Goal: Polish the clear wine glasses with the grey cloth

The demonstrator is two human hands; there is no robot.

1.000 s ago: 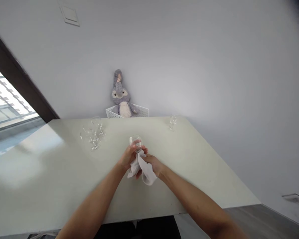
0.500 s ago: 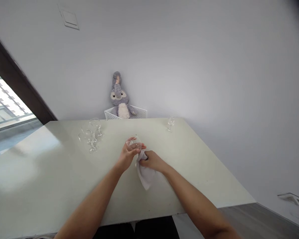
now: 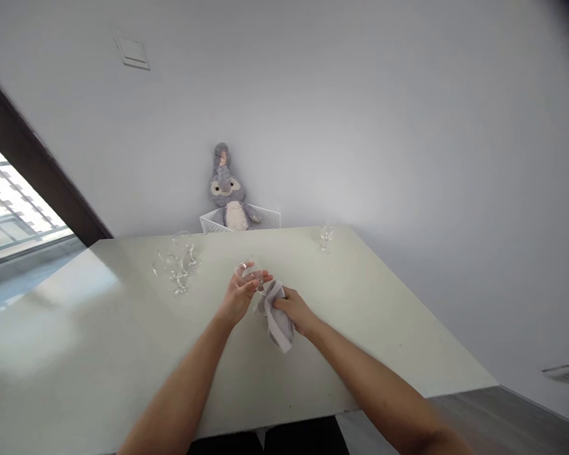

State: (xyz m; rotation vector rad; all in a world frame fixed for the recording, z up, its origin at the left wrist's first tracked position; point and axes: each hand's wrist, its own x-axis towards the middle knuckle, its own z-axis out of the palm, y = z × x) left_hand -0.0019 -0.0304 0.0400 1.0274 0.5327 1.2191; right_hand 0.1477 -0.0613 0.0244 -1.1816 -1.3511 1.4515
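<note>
My left hand (image 3: 238, 296) is closed around the bowl of a clear stemmed glass (image 3: 249, 272), which it holds tilted above the middle of the table. Just to the right, my right hand (image 3: 294, 308) grips a pale grey cloth (image 3: 279, 319) between thumb and fingers. The cloth hangs down in loose folds and lies close to the glass's stem and foot. Part of the stem and foot is hard to make out beside the cloth.
Several clear stemmed glasses (image 3: 179, 265) stand in a group on the left of the pale table (image 3: 146, 354). One more glass (image 3: 325, 236) stands at the back right. Behind the far edge, a grey plush toy (image 3: 229, 196) sits in a white perforated basket (image 3: 270, 218).
The glass in my left hand has shifted slightly left and tilted more. My right hand has turned, and the cloth has opened out from around the stem, moving a little right.
</note>
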